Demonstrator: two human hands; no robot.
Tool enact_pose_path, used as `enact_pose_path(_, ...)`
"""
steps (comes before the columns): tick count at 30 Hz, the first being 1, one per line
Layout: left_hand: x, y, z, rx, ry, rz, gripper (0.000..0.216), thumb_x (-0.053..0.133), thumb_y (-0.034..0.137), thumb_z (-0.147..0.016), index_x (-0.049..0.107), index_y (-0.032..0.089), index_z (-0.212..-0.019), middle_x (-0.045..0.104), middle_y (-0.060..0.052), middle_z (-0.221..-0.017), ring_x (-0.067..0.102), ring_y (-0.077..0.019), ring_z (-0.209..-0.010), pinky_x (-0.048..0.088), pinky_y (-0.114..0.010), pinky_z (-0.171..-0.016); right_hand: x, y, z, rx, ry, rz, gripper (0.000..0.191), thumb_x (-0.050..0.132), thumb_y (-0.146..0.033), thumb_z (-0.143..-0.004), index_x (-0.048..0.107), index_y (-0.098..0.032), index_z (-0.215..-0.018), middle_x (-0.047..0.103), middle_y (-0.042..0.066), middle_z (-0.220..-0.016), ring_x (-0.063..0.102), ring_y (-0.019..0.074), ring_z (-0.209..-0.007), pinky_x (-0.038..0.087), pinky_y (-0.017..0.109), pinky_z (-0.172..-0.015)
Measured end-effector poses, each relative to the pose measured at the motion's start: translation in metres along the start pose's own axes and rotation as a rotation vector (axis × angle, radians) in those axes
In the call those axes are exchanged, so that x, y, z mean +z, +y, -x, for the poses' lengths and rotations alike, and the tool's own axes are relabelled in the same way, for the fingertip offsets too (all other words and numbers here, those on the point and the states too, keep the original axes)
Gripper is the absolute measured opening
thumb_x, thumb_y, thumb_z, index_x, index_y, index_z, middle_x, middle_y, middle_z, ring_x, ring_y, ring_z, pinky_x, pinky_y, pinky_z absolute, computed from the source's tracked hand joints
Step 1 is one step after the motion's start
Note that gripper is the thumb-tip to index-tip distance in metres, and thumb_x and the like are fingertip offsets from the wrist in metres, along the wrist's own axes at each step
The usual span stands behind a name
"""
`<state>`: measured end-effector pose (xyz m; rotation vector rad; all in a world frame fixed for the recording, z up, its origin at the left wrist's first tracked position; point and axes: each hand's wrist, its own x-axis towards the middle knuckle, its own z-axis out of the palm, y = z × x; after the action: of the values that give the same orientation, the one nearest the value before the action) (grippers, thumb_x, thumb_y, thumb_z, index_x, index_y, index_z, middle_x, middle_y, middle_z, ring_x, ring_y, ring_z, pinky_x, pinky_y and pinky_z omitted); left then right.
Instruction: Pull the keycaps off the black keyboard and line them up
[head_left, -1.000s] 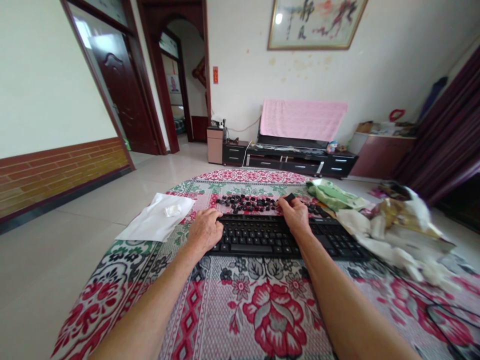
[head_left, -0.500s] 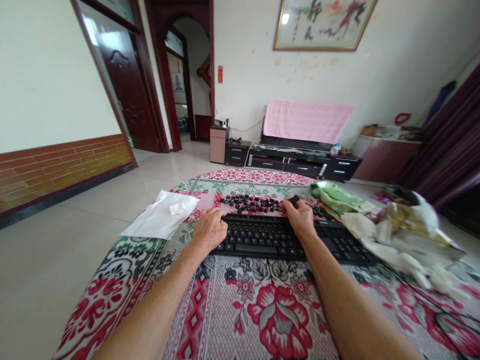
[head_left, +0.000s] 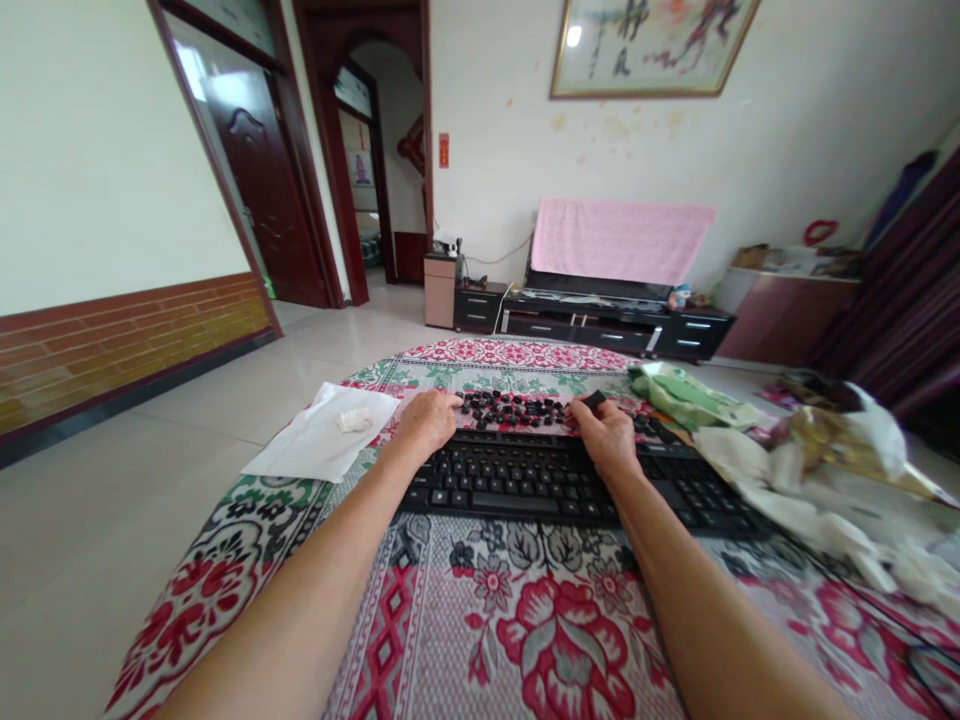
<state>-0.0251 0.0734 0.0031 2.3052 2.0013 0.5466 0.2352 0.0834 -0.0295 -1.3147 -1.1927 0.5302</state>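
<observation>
A black keyboard (head_left: 517, 482) lies across the table below my two hands. Just beyond it is a scattered row of small loose black keycaps (head_left: 517, 408). My left hand (head_left: 427, 425) is over the keyboard's far left corner, fingers drawn together at the left end of the keycap row; what they pinch, if anything, is hidden. My right hand (head_left: 607, 437) is closed around a small black block (head_left: 594, 400) that sticks up past its fingers. Its thumb side is close to the right part of the row.
A white paper sheet (head_left: 319, 440) with a small crumpled white piece (head_left: 355, 419) lies at left. Green packaging (head_left: 694, 397) and crumpled wrapping (head_left: 832, 480) lie at right, beside the keyboard cable (head_left: 840, 572). A patterned cloth (head_left: 559, 640) covers the table.
My left hand has moved away from the keyboard's far left corner, forward to the loose keycaps. My right hand stays almost in place with the black block. The view has shifted slightly.
</observation>
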Motion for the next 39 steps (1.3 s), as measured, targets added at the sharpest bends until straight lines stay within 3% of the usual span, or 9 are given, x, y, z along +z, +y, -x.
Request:
enact_pose_path(9, 0.018, 0.008, -0.013, 0.026, -0.048, -0.055, 0.035, 0.041, 0.026, -0.085, 0.063, 0.027, -0.113, 0.068, -0.003, -0.107, 0.06, -0.0174, -0.102, 0.042, -0.027, -0.092, 0.001, 0.002, -0.001, -0.02, 0.005, -0.011, 0.026, 0.06, -0.04, -0.069, 0.063, -0.016, -0.077, 0.065, 0.003, -0.064, 0.06, 0.0167, -0.057, 0.045, 0.027, -0.058)
enact_pose_path(16, 0.024, 0.006, -0.016, 0.079, -0.052, -0.058, 0.038, 0.04, 0.021, -0.083, 0.061, 0.023, -0.115, 0.066, -0.006, -0.109, 0.059, -0.0197, -0.104, 0.042, -0.029, -0.094, 0.001, -0.002, 0.0, -0.001, 0.004, -0.005, 0.025, 0.06, -0.04, -0.068, 0.063, -0.016, -0.075, 0.065, 0.003, -0.063, 0.06, 0.0168, -0.057, 0.045, 0.027, -0.057)
enact_pose_path(39, 0.024, 0.004, -0.016, 0.03, -0.08, 0.017, 0.036, 0.04, 0.019, -0.084, 0.061, 0.023, -0.113, 0.066, -0.005, -0.111, 0.059, -0.0181, -0.105, 0.041, -0.028, -0.094, 0.001, -0.003, 0.001, -0.01, 0.002, -0.003, 0.026, 0.061, -0.041, -0.067, 0.063, -0.016, -0.076, 0.065, 0.003, -0.063, 0.06, 0.017, -0.057, 0.045, 0.027, -0.057)
